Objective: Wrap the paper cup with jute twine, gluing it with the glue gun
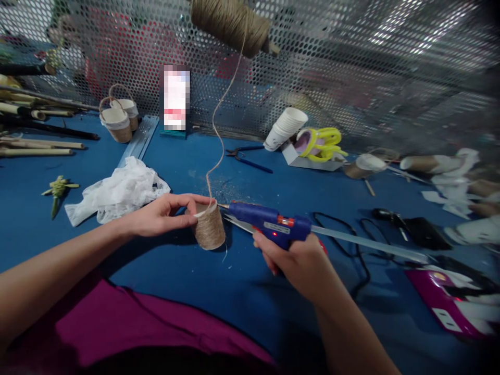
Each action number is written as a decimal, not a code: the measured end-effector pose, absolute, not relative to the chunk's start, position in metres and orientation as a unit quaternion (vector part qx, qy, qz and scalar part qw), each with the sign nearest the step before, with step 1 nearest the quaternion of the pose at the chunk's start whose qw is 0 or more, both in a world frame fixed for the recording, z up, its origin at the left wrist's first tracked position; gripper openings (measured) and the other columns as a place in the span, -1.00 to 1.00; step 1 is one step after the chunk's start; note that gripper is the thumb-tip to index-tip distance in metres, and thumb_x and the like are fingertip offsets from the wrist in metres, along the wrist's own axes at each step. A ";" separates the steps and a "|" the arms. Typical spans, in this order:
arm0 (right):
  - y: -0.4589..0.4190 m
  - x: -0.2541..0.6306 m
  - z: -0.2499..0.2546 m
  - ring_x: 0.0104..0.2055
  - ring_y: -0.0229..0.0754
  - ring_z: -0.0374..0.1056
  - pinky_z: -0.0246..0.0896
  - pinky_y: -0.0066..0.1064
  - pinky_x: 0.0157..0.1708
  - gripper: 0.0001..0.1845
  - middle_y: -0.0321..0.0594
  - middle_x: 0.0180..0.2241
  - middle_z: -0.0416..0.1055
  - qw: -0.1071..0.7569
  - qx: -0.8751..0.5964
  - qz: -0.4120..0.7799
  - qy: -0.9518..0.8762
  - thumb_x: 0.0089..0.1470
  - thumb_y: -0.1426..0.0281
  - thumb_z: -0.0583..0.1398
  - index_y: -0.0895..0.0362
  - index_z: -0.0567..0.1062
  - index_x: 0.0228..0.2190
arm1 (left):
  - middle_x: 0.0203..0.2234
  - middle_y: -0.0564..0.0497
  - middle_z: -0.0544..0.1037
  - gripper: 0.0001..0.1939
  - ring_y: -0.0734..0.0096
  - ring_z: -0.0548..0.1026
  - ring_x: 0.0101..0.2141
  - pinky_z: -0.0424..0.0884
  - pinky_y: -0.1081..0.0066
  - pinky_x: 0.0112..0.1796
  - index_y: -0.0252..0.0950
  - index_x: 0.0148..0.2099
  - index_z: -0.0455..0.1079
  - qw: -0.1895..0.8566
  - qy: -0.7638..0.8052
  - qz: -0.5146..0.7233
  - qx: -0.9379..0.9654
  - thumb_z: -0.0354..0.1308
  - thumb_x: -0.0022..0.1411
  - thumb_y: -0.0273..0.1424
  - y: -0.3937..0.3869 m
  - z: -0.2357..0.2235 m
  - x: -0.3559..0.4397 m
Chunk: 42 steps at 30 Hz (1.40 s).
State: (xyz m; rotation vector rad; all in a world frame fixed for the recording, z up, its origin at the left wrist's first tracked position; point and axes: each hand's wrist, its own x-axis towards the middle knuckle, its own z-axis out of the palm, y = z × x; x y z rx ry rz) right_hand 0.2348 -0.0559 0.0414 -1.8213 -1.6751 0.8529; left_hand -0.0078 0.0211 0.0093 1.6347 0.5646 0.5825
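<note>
My left hand [174,211] is closed on the rim of a small paper cup [210,229] wrapped in brown twine. From the cup's rim the twine [215,122] runs loosely up to a large spool [230,23] above. In my right hand [295,255] is a blue hot glue gun [269,221], its red light lit and a long clear glue stick [371,244] sticking out behind. The metal nozzle points left, close to the cup's upper edge; whether it touches I cannot tell. Scissor-like metal blades lie on the table under the gun.
White lace [125,190] lies left of the cup. Pliers [250,159], stacked paper cups [286,127] and yellow-handled scissors [322,143] are behind. Two small baskets [117,122] and sticks [37,146] sit back left. A magenta power strip [437,302] and black cable are at right.
</note>
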 end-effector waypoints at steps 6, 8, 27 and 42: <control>-0.051 0.235 0.043 -0.73 -0.32 0.20 0.21 -0.44 -0.61 -0.66 -0.41 -0.82 0.18 0.240 -0.678 0.345 -0.604 -0.03 0.27 0.13 0.07 0.22 -0.74 | 0.12 -0.23 0.29 -0.79 0.13 0.29 0.09 0.22 0.19 0.01 -0.35 -0.43 0.26 0.609 0.248 0.251 0.711 0.06 0.22 -0.35 0.022 0.009 -0.008; -0.047 0.238 0.042 -0.74 -0.34 0.16 0.17 -0.45 -0.63 -0.68 -0.41 -0.83 0.18 0.241 -0.681 0.364 -0.588 -0.03 0.24 0.14 0.10 0.27 -0.70 | 0.13 -0.24 0.28 -0.79 0.13 0.29 0.08 0.23 0.20 -0.01 -0.36 -0.43 0.26 0.604 0.250 0.247 0.716 0.05 0.22 -0.35 0.021 0.010 -0.008; 0.037 0.264 -0.001 -0.45 -0.03 0.34 0.16 -0.23 -0.43 -0.60 -0.21 -0.71 0.21 0.191 -0.774 0.155 -0.584 0.00 0.23 0.15 0.04 0.16 -0.74 | 0.08 -0.22 0.29 -0.81 0.22 0.34 0.01 0.28 0.26 -0.08 -0.36 -0.41 0.24 0.591 0.237 0.241 0.732 0.02 0.24 -0.38 0.019 0.013 -0.007; 0.012 0.193 0.029 -0.13 -0.21 0.36 0.24 -0.33 -0.13 -0.74 -0.15 -0.14 0.45 0.313 -0.491 0.441 -0.683 0.09 0.22 0.10 0.12 0.46 -0.29 | 0.03 -0.19 0.37 -0.82 0.27 0.38 -0.06 0.28 0.32 -0.11 -0.37 -0.42 0.27 0.581 0.235 0.218 0.748 0.04 0.22 -0.40 0.017 0.013 -0.006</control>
